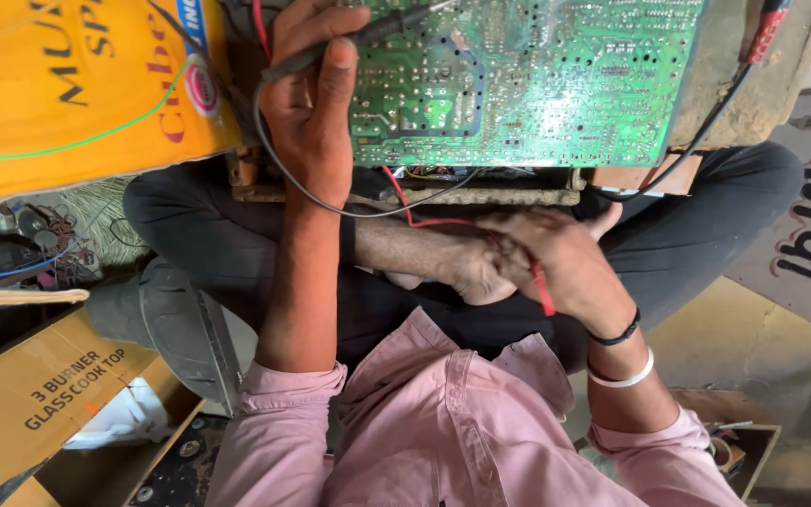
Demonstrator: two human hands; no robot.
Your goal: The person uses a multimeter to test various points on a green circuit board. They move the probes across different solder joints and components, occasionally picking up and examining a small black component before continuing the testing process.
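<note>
Two probes are in use over one green circuit board [527,80], which is propped solder side up across the person's lap on a worn wooden frame [481,194].

Item, black probe [349,39]: gripped in the left hand [307,113], fingers and thumb closed round its shaft, its tip laid toward the upper left part of the board. Its black lead [279,169] loops down past the wrist and runs under the board's near edge.

Item, red probe [542,286]: held in the right hand [556,268], which is closed round it just below the board's near edge, well off the solder side. Whether the tip touches anything cannot be told; it is hidden by the fingers. A thin red wire [424,222] runs from under the board toward this hand.

Item, second lead with a red plug [764,36]: hung at the board's far right corner, untouched.

Item, yellow printed sheet [68,84]: lying beside the board's left edge. A cardboard carton [39,394] is seen at lower left.

Step judged in hand: probing of the board, one contact placed, the second not yet brought to the solder side.

Next move judged to call for: the red tip to be lifted to the board and set on a single joint without bridging its neighbours, the black probe being kept from slipping meanwhile.
</note>
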